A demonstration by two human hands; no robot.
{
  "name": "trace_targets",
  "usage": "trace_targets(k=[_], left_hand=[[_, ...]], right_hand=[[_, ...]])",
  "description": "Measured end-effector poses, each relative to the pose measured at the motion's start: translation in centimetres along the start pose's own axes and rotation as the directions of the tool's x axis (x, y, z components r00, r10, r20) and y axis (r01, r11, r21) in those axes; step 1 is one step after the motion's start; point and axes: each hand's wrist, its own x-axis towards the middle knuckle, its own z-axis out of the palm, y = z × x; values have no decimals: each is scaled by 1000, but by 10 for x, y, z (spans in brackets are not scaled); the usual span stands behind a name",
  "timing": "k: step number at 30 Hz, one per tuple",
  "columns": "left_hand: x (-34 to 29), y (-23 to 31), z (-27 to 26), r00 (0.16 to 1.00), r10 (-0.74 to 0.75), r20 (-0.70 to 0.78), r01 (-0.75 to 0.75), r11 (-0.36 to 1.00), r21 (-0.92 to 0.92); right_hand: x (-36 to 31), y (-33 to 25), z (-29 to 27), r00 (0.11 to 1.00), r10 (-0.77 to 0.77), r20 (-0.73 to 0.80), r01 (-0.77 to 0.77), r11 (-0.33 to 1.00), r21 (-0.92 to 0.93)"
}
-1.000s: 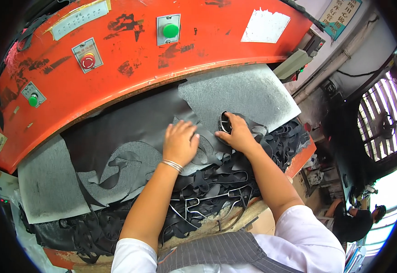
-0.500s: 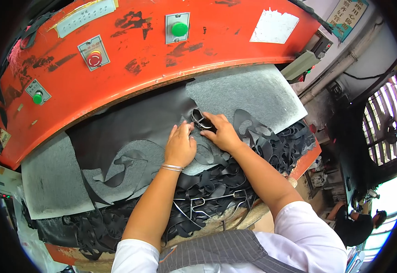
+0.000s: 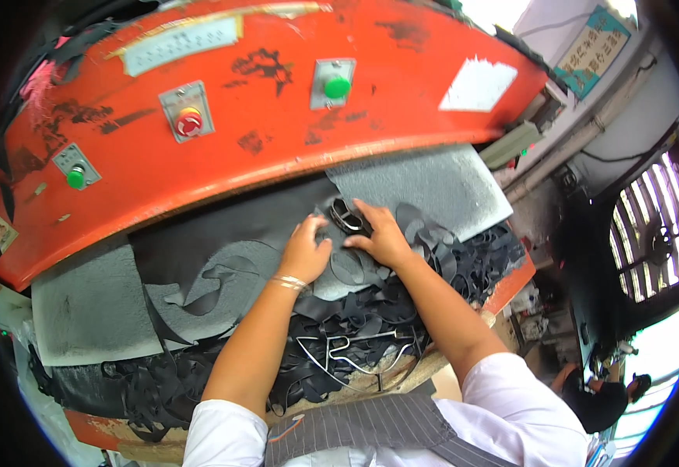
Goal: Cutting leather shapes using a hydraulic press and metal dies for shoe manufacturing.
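A small metal cutting die [image 3: 345, 218], a closed band with a crossbar, rests on a dark sheet of leather-like material [image 3: 222, 210]. My right hand [image 3: 388, 240] has its thumb and forefinger around the die's right side, gripping it. Just left of it is my left hand [image 3: 306, 253], fingers loosely bent and apart, holding nothing; its fingertips are near the die and slightly blurred. Curved cut-outs in the sheet show the pale grey board [image 3: 425, 183] beneath.
Beyond the board stands a red machine beam [image 3: 269, 117] with green buttons and a red knob [image 3: 189, 122]. Dark offcut strips [image 3: 464, 257] heap along the near edge. A larger wire-like metal frame [image 3: 355, 340] lies on them. Another person [image 3: 608, 397] is at far right.
The view has shifted, so the machine appears lower. My left hand has drawn slightly away from the die, its fingers spreading. My right hand stays at the die.
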Motion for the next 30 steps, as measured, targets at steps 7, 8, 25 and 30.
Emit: trace_targets(k=[7, 8, 25, 30], left_hand=[[-52, -3, -196, 705, -128, -698, 108, 991, -73], [-59, -8, -222, 598, -66, -799, 71, 997, -29], [-315, 127, -153, 963, -253, -91, 265, 951, 162], [-372, 139, -92, 972, -181, -153, 228, 892, 391]], right_hand=[[-1, -56, -47, 968, 202, -148, -184, 975, 127], [13, -69, -52, 954, 192, -231, -137, 963, 232], [-91, -96, -84, 967, 249, -61, -211, 907, 366], [-105, -89, -56, 946, 323, -2, -309, 908, 284]])
